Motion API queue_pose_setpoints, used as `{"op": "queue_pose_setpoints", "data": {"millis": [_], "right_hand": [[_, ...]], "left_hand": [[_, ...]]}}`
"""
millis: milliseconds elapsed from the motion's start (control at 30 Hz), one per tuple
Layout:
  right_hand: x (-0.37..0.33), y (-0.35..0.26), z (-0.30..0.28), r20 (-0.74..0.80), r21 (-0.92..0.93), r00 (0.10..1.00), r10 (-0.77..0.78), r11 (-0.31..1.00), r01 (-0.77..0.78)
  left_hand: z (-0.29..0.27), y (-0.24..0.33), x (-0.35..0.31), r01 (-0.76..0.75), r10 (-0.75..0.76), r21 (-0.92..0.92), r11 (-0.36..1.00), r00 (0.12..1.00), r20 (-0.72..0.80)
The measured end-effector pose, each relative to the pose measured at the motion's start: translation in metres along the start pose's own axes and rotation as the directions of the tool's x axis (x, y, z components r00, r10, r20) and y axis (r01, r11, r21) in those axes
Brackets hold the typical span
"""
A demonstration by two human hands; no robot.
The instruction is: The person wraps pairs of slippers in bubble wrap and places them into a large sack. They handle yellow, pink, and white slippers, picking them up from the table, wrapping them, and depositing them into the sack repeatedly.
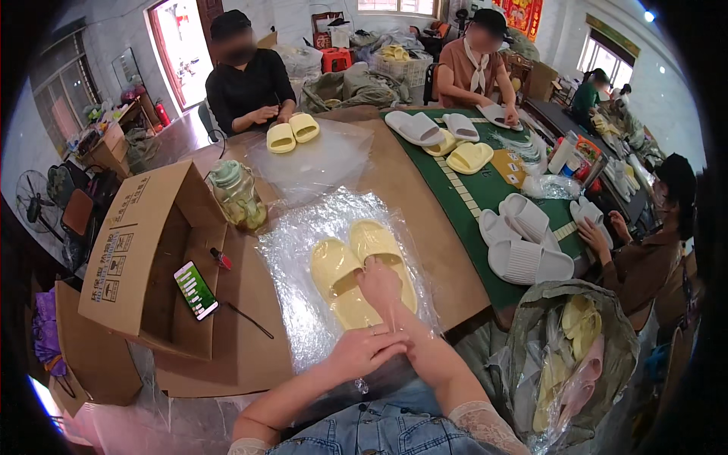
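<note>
A pair of pale yellow slippers lies side by side on a stack of clear plastic bags (pixel 292 258) in front of me. My right hand (pixel 379 284) reaches onto the right yellow slipper (pixel 373 239), its fingers bent at the strap's opening and partly hidden there. Beside it is the left yellow slipper (pixel 327 262). Clear film lies around the pair; how far it covers them I cannot tell. My left hand (pixel 369 353), wearing a ring, rests with outstretched fingers against my right wrist.
An open cardboard box (pixel 144 258), a phone (pixel 196 290) and a lidded jar (pixel 239 199) stand left. Across the table a person (pixel 250 83) handles yellow slippers (pixel 293 133). White slippers (pixel 523 235) cover a green mat at right, above a sack (pixel 618 334) of slippers.
</note>
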State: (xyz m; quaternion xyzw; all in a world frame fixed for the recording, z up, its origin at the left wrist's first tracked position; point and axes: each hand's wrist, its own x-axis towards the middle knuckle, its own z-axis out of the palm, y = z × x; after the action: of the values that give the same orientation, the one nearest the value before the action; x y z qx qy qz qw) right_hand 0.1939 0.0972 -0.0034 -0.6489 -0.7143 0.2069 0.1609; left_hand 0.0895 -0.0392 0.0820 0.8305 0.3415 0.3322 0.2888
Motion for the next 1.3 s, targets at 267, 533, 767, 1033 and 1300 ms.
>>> {"op": "queue_pose_setpoints", "data": {"millis": [267,533,767,1033,1300], "right_hand": [[-0.092,0.041,-0.026,-0.201,0.056,0.886,-0.418,0.898,0.437],[-0.169,0.057,-0.174,0.289,0.878,0.77,-0.568,0.479,0.023],[-0.063,0.01,-0.099,-0.181,0.157,0.962,-0.205,0.96,0.234],[-0.005,0.0,-0.008,-0.144,-0.092,0.983,-0.116,0.99,0.104],[-0.003,-0.001,0.005,-0.224,-0.004,0.957,-0.182,0.983,0.185]], "left_hand": [[-0.024,-0.08,-0.012,0.264,-0.149,0.305,0.915,0.923,-0.354],[-0.008,-0.144,-0.038,0.515,-0.398,0.271,0.813,0.832,-0.386],[-0.007,-0.142,-0.034,0.539,-0.406,0.311,0.782,0.821,-0.403],[-0.006,-0.138,-0.035,0.539,-0.388,0.416,0.732,0.833,-0.395],[-0.007,-0.144,-0.04,0.569,-0.412,0.324,0.756,0.798,-0.439]]}}
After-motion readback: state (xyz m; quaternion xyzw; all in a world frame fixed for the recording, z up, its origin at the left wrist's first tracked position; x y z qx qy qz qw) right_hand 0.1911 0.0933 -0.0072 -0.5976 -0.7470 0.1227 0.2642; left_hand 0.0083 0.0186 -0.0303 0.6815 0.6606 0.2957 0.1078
